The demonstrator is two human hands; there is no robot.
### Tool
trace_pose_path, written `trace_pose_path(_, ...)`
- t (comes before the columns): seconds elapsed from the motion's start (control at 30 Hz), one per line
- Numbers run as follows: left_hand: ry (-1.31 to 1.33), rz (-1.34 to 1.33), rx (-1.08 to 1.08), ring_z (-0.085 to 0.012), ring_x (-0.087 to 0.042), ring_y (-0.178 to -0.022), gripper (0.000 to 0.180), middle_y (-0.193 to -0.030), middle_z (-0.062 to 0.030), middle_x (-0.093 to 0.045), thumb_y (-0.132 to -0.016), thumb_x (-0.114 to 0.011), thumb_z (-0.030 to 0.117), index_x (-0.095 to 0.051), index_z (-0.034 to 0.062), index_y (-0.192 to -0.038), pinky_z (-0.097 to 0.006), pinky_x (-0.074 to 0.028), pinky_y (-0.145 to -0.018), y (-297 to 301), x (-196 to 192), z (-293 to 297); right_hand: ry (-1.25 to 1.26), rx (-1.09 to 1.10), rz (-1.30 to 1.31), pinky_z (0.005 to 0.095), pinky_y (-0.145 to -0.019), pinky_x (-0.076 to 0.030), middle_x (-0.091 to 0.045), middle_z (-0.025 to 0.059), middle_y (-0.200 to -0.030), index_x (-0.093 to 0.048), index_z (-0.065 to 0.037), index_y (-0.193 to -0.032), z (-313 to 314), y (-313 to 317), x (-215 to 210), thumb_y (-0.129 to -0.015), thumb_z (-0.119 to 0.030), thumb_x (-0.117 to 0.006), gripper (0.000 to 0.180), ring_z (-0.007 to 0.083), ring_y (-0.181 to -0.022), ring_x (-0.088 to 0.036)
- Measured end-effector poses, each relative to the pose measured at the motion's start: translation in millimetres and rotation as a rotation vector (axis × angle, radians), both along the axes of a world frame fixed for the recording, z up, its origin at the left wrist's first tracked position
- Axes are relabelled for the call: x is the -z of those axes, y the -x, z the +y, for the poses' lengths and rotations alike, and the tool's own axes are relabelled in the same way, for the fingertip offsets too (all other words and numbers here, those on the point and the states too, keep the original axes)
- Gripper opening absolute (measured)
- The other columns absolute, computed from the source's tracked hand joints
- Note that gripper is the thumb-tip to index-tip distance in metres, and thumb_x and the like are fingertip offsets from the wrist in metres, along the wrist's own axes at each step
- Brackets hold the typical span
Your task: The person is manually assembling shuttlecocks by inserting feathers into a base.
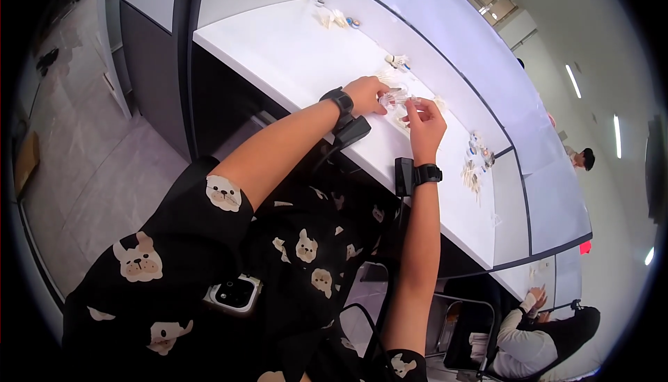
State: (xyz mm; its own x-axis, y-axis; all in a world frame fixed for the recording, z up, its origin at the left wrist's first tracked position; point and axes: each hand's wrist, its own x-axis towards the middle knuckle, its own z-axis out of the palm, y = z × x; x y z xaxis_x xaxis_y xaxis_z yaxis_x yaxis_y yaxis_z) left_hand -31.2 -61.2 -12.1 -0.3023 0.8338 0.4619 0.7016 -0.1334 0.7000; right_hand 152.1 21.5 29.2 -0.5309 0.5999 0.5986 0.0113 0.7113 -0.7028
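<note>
In the head view, holding a small clear thing (395,97) with two bare hands, just over the white desk (264,41), about midway between left and right ends and back from the front edge. Gripping the left end of the clear thing with bent fingers of the left hand (363,95); pinching its right end with thumb and fingertips of the right hand (426,123). Too small and shiny to tell what kind of thing. Just behind the left hand, near the back edge, a white shuttlecock (396,62), lying down. Near the back left corner, some pale feathers (330,18) and a little blue thing (353,23) close beside them. Near the back right corner, a messy pile (476,163) of white and pale bits. On each wrist, a black band. Past the right end of the desk, at the next one, another person (529,347) in white sleeves, with both hands up over that desk.
</note>
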Motion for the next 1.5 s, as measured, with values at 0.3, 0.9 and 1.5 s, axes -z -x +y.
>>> trace_pose_path(0.3,-0.008,-0.012,0.000,-0.0338,-0.065,-0.101,0.041,-0.108,-0.0178,-0.068,-0.074,-0.087,0.025,-0.075,0.0067,-0.108,-0.041,-0.051,-0.089,-0.7,0.5,1.1,-0.018,0.029,-0.061,0.0248,-0.055,-0.050,-0.074,0.0093,-0.090,-0.066,0.000,-0.101,-0.1,0.0,-0.2,-0.093,-0.013,-0.076,0.018,0.0146,-0.066,-0.071)
trace_pose_path(0.9,-0.026,-0.001,-0.023,-0.0342,-0.069,-0.096,0.036,-0.101,-0.0155,-0.073,-0.071,-0.088,0.028,-0.073,0.0071,-0.096,-0.042,-0.054,-0.084,1.5,3.5,3.8,-0.098,0.050,0.041,0.0286,-0.059,-0.053,-0.072,0.0072,-0.083,-0.068,0.000,-0.097,1.8,-0.6,1.5,-0.094,-0.014,-0.071,0.015,0.0140,-0.063,-0.065)
trace_pose_path(1.5,0.027,-0.032,0.028,-0.0322,-0.063,-0.110,0.046,-0.116,-0.0142,-0.067,-0.072,-0.086,0.019,-0.075,0.0082,-0.116,-0.040,-0.051,-0.096,-2.9,-4.8,-5.4,-0.045,0.025,-0.091,0.0295,-0.058,-0.051,-0.071,0.0088,-0.074,-0.065,0.002,-0.094,0.3,-2.6,1.9,-0.097,-0.013,-0.060,0.016,0.0132,-0.062,-0.064)
